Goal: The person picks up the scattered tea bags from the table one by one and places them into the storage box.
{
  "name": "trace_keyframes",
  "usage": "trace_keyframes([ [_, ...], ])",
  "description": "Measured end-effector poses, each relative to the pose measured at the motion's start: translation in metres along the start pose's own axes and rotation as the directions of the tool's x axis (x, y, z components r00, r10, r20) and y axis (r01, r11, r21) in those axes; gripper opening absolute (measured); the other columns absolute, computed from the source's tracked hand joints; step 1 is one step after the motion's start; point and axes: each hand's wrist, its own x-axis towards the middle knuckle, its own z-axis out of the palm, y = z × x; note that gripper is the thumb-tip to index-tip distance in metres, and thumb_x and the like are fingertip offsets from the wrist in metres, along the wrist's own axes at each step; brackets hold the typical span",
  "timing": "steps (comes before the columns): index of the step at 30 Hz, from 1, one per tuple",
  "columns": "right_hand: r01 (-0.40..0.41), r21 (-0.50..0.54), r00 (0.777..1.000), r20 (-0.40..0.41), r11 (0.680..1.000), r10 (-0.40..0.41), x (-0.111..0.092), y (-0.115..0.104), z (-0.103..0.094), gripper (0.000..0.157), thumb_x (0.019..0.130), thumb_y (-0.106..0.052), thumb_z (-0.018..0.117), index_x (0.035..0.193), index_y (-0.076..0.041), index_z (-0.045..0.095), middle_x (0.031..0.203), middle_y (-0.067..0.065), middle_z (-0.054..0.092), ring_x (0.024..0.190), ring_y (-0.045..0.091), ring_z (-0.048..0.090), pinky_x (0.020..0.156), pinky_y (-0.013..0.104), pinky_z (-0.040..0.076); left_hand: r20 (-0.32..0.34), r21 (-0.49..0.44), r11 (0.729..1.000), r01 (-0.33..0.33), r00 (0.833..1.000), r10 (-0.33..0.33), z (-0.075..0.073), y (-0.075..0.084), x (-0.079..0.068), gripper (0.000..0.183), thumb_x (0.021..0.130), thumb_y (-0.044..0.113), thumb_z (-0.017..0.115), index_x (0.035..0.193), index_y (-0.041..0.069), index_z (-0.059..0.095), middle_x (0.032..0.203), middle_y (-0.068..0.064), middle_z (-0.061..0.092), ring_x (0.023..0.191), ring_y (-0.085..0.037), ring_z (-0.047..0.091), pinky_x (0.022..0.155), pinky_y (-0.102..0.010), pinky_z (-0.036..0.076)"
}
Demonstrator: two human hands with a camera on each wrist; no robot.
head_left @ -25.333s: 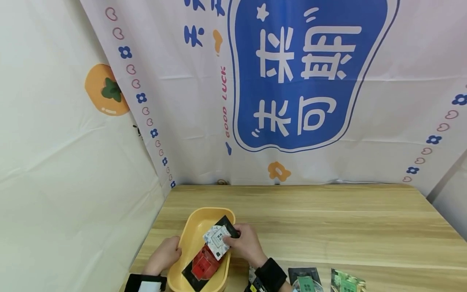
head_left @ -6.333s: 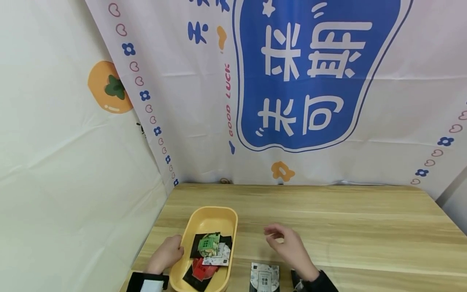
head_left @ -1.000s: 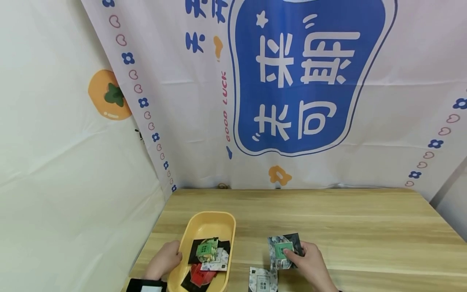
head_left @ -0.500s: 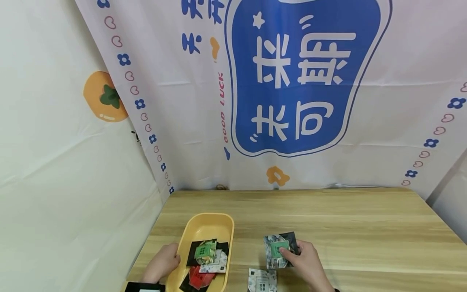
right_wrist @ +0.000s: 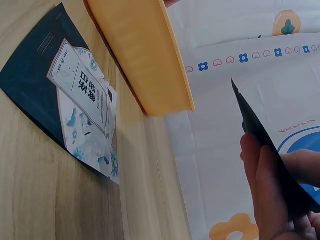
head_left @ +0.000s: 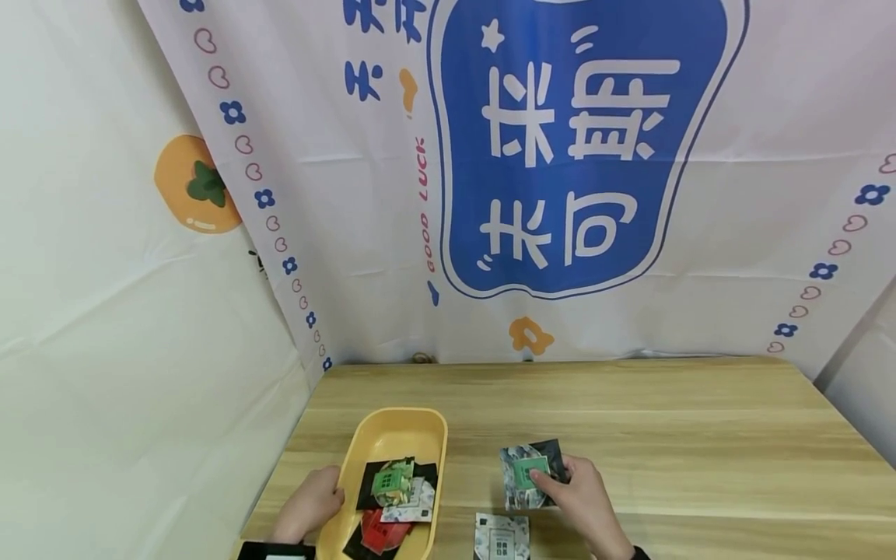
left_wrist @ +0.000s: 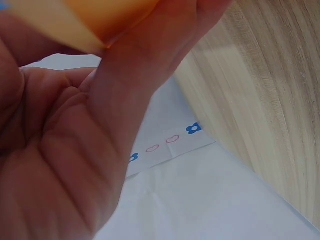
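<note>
My left hand [head_left: 310, 502] grips the left rim of a yellow plastic tray [head_left: 400, 437]. The left wrist view shows the thumb against the blurred tray wall [left_wrist: 112, 17]. Inside the tray lie overlapping flat sachets: a green-labelled one [head_left: 392, 484], a white floral one [head_left: 409, 509] and a red one [head_left: 385, 533]. Above the table, right of the tray, my right hand [head_left: 589, 502] pinches a dark sachet with a green label [head_left: 516, 460]. The right wrist view shows that sachet [right_wrist: 255, 122] edge-on. Below it, a black and white floral sachet [head_left: 502, 535] lies flat on the table.
The wooden table [head_left: 665, 435] extends right of the hands and behind the tray. A printed cloth [head_left: 378, 257] hangs along its back edge. A plain white cloth [head_left: 175, 373] drapes on the left.
Since the first frame, the green-labelled sachet has come into the tray. In the last second, my right hand, pinching the dark sachet, moves slightly left and up. My left hand keeps its grip.
</note>
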Motion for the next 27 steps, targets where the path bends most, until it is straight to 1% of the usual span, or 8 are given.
trace_keyframes([
  [3, 0.008, -0.003, 1.000, -0.002, 1.000, -0.008, 0.000, -0.001, 0.002, 0.019, 0.080, -0.017, 0.073, 0.081, 0.001, 0.068, 0.060, -0.001, 0.056, 0.053, 0.011, 0.037, 0.049, 0.024, 0.030, -0.007, 0.010, 1.000, -0.003, 1.000, 0.003, -0.001, 0.001, 0.000, 0.011, 0.081, -0.008, 0.047, 0.081, -0.003, 0.057, 0.061, -0.006, 0.053, 0.052, -0.017, 0.050, 0.048, -0.032, 0.045],
  [5, 0.010, -0.001, 1.000, -0.001, 1.000, -0.010, 0.001, -0.002, 0.003, 0.018, 0.080, -0.016, 0.072, 0.082, 0.001, 0.068, 0.060, -0.001, 0.056, 0.053, 0.011, 0.037, 0.050, 0.024, 0.030, -0.008, 0.011, 1.000, -0.007, 1.000, 0.007, -0.001, 0.001, -0.001, 0.011, 0.081, -0.008, 0.047, 0.081, -0.003, 0.057, 0.060, -0.006, 0.053, 0.052, -0.017, 0.050, 0.048, -0.032, 0.045],
  [12, 0.021, -0.002, 1.000, 0.021, 1.000, -0.021, 0.001, -0.007, 0.008, 0.017, 0.080, -0.015, 0.071, 0.080, 0.001, 0.066, 0.057, -0.003, 0.046, 0.051, 0.011, 0.029, 0.049, 0.022, 0.026, -0.004, -0.006, 1.000, -0.011, 1.000, 0.011, -0.001, 0.001, -0.001, 0.012, 0.081, -0.008, 0.047, 0.083, -0.004, 0.057, 0.062, -0.007, 0.054, 0.052, -0.017, 0.051, 0.048, -0.032, 0.046],
  [15, 0.023, -0.001, 0.999, 0.030, 1.000, -0.023, 0.001, -0.008, 0.009, 0.017, 0.081, -0.015, 0.071, 0.079, 0.001, 0.065, 0.057, -0.004, 0.045, 0.052, 0.011, 0.029, 0.049, 0.022, 0.026, -0.007, -0.006, 1.000, -0.018, 1.000, 0.017, 0.000, 0.000, 0.000, 0.012, 0.081, -0.008, 0.047, 0.082, -0.004, 0.057, 0.061, -0.006, 0.054, 0.051, -0.017, 0.050, 0.047, -0.032, 0.045],
  [23, 0.023, 0.030, 0.998, 0.058, 0.999, -0.025, 0.001, -0.008, 0.013, 0.019, 0.081, -0.016, 0.071, 0.080, 0.002, 0.064, 0.057, -0.004, 0.044, 0.051, 0.011, 0.032, 0.049, 0.022, 0.028, -0.008, 0.003, 1.000, -0.027, 1.000, 0.027, -0.001, 0.000, -0.001, 0.012, 0.081, -0.008, 0.047, 0.083, -0.004, 0.058, 0.062, -0.006, 0.055, 0.052, -0.017, 0.051, 0.047, -0.032, 0.046],
  [27, 0.043, 0.034, 0.996, 0.072, 0.999, -0.045, 0.002, -0.010, 0.016, 0.018, 0.082, -0.015, 0.070, 0.082, 0.002, 0.066, 0.058, -0.004, 0.046, 0.053, 0.011, 0.032, 0.051, 0.022, 0.029, -0.004, 0.002, 1.000, -0.014, 1.000, 0.014, 0.000, 0.000, -0.001, 0.012, 0.081, -0.008, 0.047, 0.084, -0.004, 0.058, 0.062, -0.007, 0.055, 0.053, -0.018, 0.051, 0.048, -0.032, 0.046],
])
